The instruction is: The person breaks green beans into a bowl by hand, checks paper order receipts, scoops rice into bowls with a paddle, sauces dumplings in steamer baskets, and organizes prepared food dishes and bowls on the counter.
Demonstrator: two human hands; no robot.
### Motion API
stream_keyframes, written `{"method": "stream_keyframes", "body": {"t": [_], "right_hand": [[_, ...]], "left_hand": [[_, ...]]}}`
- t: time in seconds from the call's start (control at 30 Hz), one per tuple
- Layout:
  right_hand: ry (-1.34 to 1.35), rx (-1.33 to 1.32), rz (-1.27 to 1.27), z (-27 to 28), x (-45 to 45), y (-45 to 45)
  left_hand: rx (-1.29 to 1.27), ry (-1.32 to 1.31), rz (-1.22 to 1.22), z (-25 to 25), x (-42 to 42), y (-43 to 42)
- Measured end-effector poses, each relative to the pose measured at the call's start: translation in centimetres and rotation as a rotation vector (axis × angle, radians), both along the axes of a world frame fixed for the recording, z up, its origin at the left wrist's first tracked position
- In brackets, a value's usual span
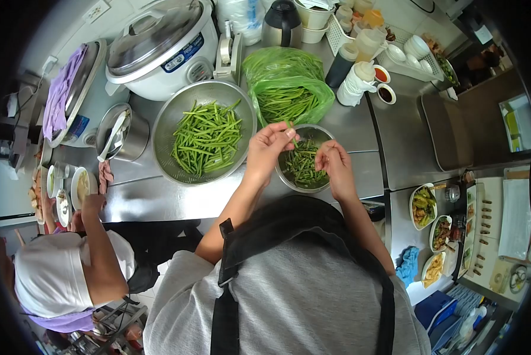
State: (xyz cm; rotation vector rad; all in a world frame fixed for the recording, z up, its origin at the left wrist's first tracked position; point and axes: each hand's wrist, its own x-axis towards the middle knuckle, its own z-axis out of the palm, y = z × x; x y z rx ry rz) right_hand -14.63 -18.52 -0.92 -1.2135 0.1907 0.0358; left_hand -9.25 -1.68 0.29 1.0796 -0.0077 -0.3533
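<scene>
My left hand [271, 147] is closed in a pinch on a green bean [291, 126] over the left rim of a small steel bowl [329, 135]. Over that bowl's right side, my right hand [336, 164] has its fingers pressed together; I cannot make out what, if anything, is between them. Short, darker bean pieces [304, 163] lie in the small bowl. To the left stands a large perforated steel colander [166, 155] with a heap of longer green beans [207, 139]. Behind the small bowl, an open green plastic bag [283, 64] holds more whole beans [288, 105].
Rice cookers [185, 53] and a steel pot [136, 142] stand at the left and back. Sauce bottles [369, 42] and dipping cups [386, 93] are at the back right. A co-worker [52, 272] handles bowls at the left. Filled dishes [424, 206] sit on the right.
</scene>
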Motion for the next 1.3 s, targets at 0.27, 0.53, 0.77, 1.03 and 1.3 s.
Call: {"method": "stream_keyframes", "body": {"t": [0.27, 0.53, 0.77, 1.03, 1.3], "right_hand": [[0.075, -0.059, 0.293, 2.3, 0.0, 1.4], [-0.022, -0.209, 0.265, 2.1, -0.3, 1.4], [-0.030, 0.057, 0.110, 2.2, -0.2, 2.1], [-0.011, 0.007, 0.045, 2.2, 0.0, 0.8], [-0.147, -0.633, 0.190, 1.5, 0.5, -1.6]], "left_hand": [[0.061, -0.091, -0.113, -0.4, 0.3, -0.2], [-0.058, -0.101, -0.105, 0.4, 0.2, 1.3], [-0.099, -0.105, -0.077, 0.1, -1.0, 1.1], [0.208, -0.272, 0.395, -0.2, 1.2, 5.7], [1.236, -0.869, 0.474, 2.3, 5.8, 5.6]]}}
